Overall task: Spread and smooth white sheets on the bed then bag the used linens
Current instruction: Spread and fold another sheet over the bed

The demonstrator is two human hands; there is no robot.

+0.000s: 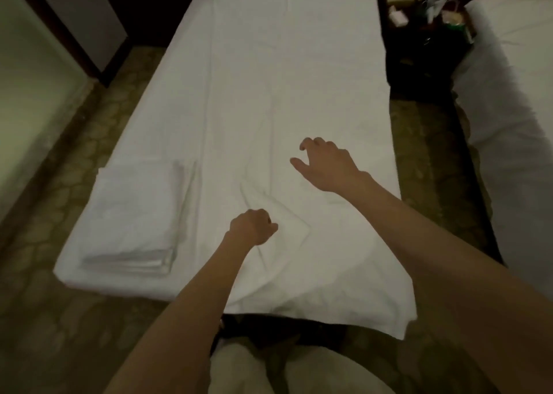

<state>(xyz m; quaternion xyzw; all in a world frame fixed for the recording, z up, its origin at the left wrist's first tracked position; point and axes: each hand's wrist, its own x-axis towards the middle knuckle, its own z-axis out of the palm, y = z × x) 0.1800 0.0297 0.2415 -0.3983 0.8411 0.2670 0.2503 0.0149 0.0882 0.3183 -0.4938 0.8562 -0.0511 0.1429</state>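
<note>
White sheet (287,94) on bed | left hand (254,227) seemingly gripping fold | right hand (326,166) spread

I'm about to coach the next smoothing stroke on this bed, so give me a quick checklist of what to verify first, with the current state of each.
1. Sheet lying flat at the far end: ok, it looks smooth there.
2. Sheet flat at the near end: not ok, folds and wrinkles bunch beside the left hand.
3. Left hand holding the cloth: ok, its curled fingers grip a fold.
4. Right hand ready to sweep: ok, fingers spread and relaxed just over the sheet; contact cannot tell.
5. Near corner tucked: not ok, it hangs loose off the bed's end.
6. Folded linen stack out of the way: not ok, it sits on the bed's left side.
</note>
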